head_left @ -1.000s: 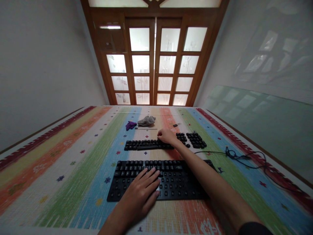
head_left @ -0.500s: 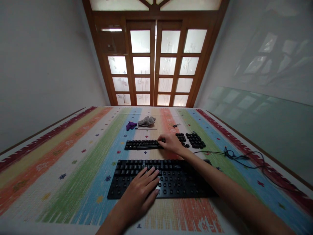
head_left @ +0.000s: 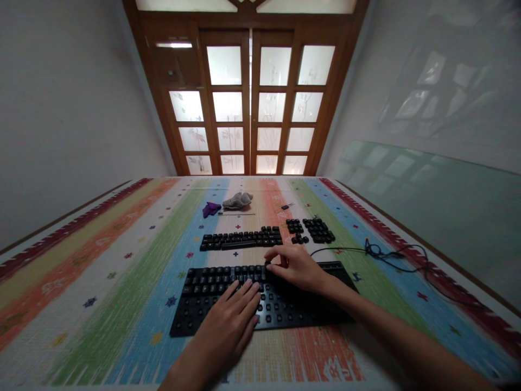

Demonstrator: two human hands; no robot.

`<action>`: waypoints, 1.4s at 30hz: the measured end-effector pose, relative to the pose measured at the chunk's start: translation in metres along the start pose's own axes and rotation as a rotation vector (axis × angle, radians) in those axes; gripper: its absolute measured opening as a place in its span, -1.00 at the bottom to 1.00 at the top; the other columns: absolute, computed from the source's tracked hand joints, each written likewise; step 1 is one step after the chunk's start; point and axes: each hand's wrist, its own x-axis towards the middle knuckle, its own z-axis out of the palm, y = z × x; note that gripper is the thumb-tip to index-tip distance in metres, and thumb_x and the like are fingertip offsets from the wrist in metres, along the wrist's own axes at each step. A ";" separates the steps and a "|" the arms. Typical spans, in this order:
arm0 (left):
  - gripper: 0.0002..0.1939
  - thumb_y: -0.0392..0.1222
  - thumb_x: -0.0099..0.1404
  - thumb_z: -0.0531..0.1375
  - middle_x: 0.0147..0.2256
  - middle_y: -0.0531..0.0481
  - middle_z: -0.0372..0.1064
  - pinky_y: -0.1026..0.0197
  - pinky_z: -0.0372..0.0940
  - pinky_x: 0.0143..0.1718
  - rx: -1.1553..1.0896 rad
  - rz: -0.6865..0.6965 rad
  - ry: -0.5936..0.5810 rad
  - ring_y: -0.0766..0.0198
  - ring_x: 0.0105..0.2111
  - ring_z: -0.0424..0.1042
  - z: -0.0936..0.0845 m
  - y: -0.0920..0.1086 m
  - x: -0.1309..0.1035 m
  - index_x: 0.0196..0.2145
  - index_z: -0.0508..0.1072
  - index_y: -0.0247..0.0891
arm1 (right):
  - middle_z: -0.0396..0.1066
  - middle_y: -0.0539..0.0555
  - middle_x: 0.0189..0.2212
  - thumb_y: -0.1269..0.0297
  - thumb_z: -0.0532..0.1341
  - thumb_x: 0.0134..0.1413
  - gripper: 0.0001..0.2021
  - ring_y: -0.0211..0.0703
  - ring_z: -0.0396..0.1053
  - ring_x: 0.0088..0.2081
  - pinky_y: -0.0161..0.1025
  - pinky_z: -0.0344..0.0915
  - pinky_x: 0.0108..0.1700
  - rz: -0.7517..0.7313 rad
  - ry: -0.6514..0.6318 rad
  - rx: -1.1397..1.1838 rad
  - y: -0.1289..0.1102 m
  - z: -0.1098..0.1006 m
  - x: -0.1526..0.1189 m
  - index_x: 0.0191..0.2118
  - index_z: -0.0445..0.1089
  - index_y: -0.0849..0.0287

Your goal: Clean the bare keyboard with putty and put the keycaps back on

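A black keyboard (head_left: 285, 312) lies in front of me; its upper rows carry keycaps, while its lower rows show bare key stems. My left hand (head_left: 234, 315) rests flat across the keyboard's left half, fingers stretched out. Over the upper middle of the keyboard, my right hand (head_left: 299, 266) is pinched, thumb against index finger, around what looks like a small black keycap (head_left: 267, 264), mostly hidden by the fingers. Just beyond the keyboard, loose black keycaps (head_left: 240, 239) are laid out in rows.
Further loose keycap groups (head_left: 319, 231) sit at the right. At the back lie a grey cloth (head_left: 238, 201), a purple cloth (head_left: 211, 209), a thin stick (head_left: 238, 213) and a small black tool (head_left: 285, 207). A black cable (head_left: 378, 250) trails right over the striped tablecloth (head_left: 134, 304).
My right hand has come back from the loose keycap rows to the upper middle of the keyboard. My left hand stays on the keyboard. The view has shifted slightly.
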 end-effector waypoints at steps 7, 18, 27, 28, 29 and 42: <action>-0.61 -0.28 0.44 0.06 0.23 -0.16 0.33 -0.07 0.31 0.22 0.050 -0.007 -0.025 0.06 0.23 0.32 0.000 0.005 0.003 0.19 0.34 -0.32 | 0.47 -0.02 -0.44 0.42 0.28 0.08 -0.92 -0.32 0.29 -0.48 -0.34 0.20 -0.36 -0.018 0.001 0.010 -0.001 0.003 -0.012 -0.26 0.50 0.20; -0.67 -0.22 0.45 0.07 0.16 -0.15 0.41 -0.11 0.26 0.26 -0.075 -0.070 0.050 0.09 0.16 0.40 -0.003 0.007 0.007 0.11 0.41 -0.29 | 0.44 -0.04 -0.50 0.40 0.31 0.10 -0.89 -0.33 0.27 -0.51 -0.36 0.23 -0.38 0.014 -0.019 0.061 -0.004 0.007 -0.029 -0.22 0.52 0.21; -0.78 -0.36 0.42 0.05 -0.14 -0.11 0.55 -0.23 0.28 0.23 -0.160 -0.114 0.096 0.15 -0.13 0.55 -0.010 0.008 0.029 -0.10 0.46 -0.29 | 0.52 0.02 -0.41 0.44 0.31 0.10 -0.88 -0.26 0.40 -0.43 -0.32 0.31 -0.29 -0.066 -0.019 0.008 -0.002 0.024 -0.035 -0.21 0.52 0.20; -0.78 -0.36 0.41 0.06 -0.14 -0.10 0.54 -0.25 0.28 0.22 -0.161 -0.118 0.100 0.14 -0.14 0.54 -0.009 0.009 0.030 -0.09 0.46 -0.29 | 0.53 0.04 -0.39 0.44 0.30 0.11 -0.88 -0.24 0.42 -0.40 -0.31 0.32 -0.26 -0.090 -0.019 -0.006 -0.002 0.025 -0.036 -0.20 0.52 0.21; -0.78 -0.36 0.41 0.06 -0.14 -0.10 0.54 -0.27 0.29 0.21 -0.161 -0.121 0.109 0.12 -0.13 0.53 -0.008 0.009 0.030 -0.08 0.46 -0.30 | 0.53 0.06 -0.37 0.44 0.29 0.13 -0.88 -0.23 0.44 -0.38 -0.30 0.32 -0.25 -0.110 -0.019 -0.020 -0.001 0.026 -0.037 -0.19 0.51 0.22; -0.75 -0.38 0.38 0.07 -0.10 -0.18 0.53 -0.15 0.46 0.02 -0.192 -0.080 0.225 0.02 -0.06 0.45 -0.001 0.017 0.029 -0.08 0.50 -0.32 | 0.54 0.11 -0.26 0.44 0.12 0.27 -0.85 -0.17 0.49 -0.28 -0.31 0.33 -0.25 -0.169 -0.063 -0.183 0.001 0.031 -0.041 -0.09 0.39 0.21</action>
